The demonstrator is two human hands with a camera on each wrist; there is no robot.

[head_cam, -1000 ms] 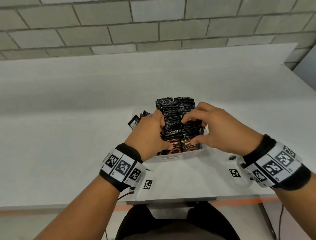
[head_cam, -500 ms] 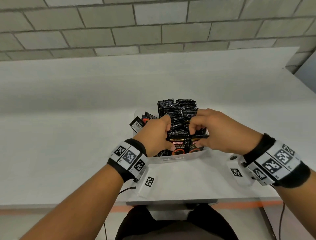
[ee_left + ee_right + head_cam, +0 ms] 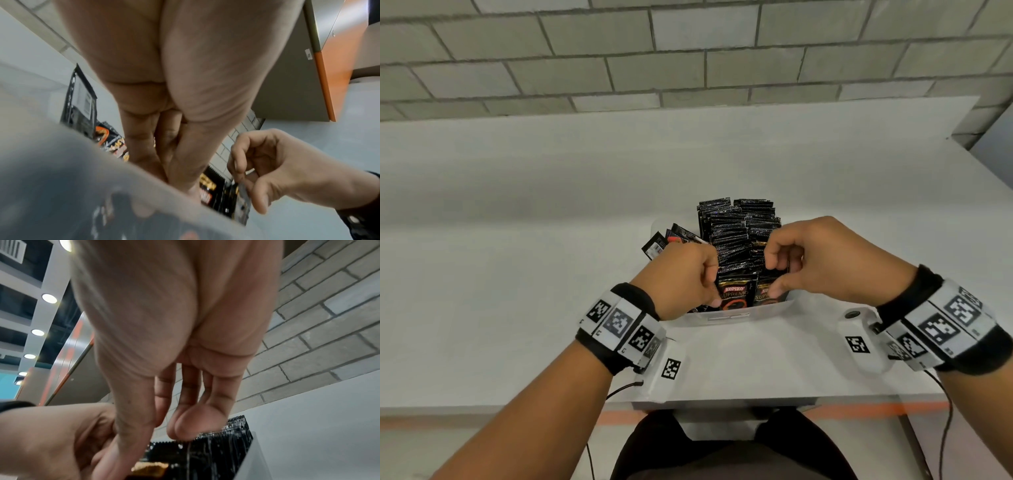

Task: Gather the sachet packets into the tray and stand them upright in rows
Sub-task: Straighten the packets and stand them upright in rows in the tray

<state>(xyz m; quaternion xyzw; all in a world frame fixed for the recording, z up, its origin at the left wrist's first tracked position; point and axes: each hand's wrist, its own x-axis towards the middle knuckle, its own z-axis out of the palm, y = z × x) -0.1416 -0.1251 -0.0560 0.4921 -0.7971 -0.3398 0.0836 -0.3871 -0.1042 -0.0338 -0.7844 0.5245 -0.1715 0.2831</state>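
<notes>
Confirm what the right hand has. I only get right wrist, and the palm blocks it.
Observer: Left wrist view shows the right hand pinching one sachet between thumb and forefinger.
Operator: Any packets not standing?
Observer: Yes. In head view, a few loose sachets lie tilted at the tray's left side, beside the upright rows.
Operator: Left hand?
Observer: The left hand is curled at the front left sachet; its grip is hidden.
</notes>
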